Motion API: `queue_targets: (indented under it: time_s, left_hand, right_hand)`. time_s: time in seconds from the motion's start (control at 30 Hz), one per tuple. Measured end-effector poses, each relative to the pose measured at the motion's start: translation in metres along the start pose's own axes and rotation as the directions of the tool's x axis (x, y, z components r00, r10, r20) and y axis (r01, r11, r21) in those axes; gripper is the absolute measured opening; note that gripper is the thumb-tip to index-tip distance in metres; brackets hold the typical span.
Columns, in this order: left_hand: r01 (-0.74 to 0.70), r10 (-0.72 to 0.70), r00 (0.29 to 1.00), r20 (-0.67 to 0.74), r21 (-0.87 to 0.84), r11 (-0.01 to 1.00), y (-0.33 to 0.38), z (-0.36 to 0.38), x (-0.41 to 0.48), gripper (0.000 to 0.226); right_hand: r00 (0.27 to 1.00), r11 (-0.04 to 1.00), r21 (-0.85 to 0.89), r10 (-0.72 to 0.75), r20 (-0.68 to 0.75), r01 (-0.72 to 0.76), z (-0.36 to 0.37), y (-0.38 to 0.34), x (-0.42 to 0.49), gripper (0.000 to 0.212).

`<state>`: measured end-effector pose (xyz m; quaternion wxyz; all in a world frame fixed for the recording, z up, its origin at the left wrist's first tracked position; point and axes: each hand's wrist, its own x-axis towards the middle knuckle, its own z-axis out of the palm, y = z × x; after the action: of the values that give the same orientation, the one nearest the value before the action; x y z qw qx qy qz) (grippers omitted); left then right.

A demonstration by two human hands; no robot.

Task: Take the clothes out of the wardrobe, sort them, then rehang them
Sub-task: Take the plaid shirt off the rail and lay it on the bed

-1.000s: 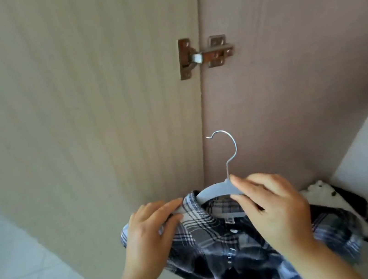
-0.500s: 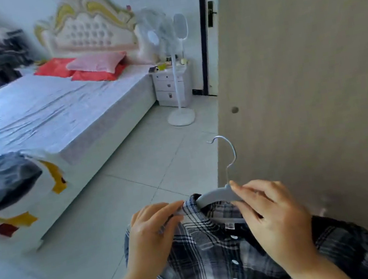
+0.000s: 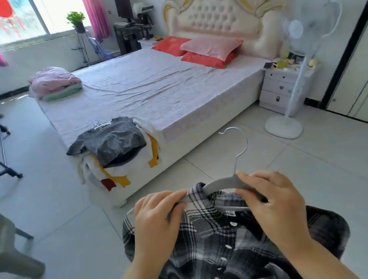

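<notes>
The buttoned plaid shirt [image 3: 219, 249] was black, grey and white, with white buttons. The plastic hanger [image 3: 221, 183] was pale grey, its wire hook silver. The mottled T-shirt [image 3: 115, 140] was charcoal; the layered garment [image 3: 94, 171] beneath showed white with yellow and dark red trim. The bedsheet [image 3: 157, 83] was pale lilac.

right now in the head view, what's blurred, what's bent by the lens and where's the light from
Head view: daylight from the overexposed window, upper left; fan and grey stool near the edges smeared by blur; wide lens tilts the black door frame; left hand, right hand, the hanger they hold and plaid shirt are fairly sharp.
</notes>
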<state>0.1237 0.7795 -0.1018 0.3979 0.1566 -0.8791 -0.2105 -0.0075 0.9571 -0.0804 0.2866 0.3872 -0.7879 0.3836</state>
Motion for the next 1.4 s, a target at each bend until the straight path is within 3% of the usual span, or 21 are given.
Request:
queue_targets:
  time_s: [0.33,0.67,0.83,1.07,1.4]
  left_hand:
    - [0.254,-0.230,0.960,-0.160,0.154,0.955,-0.125,0.027,0.096,0.029]
    - [0.469,-0.396,0.862,-0.317,0.201,0.860,-0.229,0.046,0.229,0.025]
    - [0.510,-0.426,0.832,-0.354,0.187,0.840,-0.305,0.051,0.280,0.024]
    - [0.515,-0.440,0.827,-0.349,0.158,0.843,-0.447,0.055,0.355,0.024]
    - [0.568,-0.492,0.803,-0.336,0.183,0.802,-0.590,0.046,0.457,0.023]
  right_hand:
    - [0.988,0.958,0.283,0.012,0.154,-0.056,0.184,0.011,0.122,0.034]
    - [0.953,0.875,0.481,-0.093,0.288,-0.060,0.345,0.015,0.269,0.034]
    - [0.934,0.861,0.507,-0.146,0.327,-0.042,0.433,0.001,0.322,0.031]
    - [0.909,0.887,0.451,-0.102,0.403,-0.101,0.573,-0.026,0.390,0.030]
    - [0.867,0.894,0.423,-0.089,0.490,-0.147,0.732,-0.061,0.479,0.028]
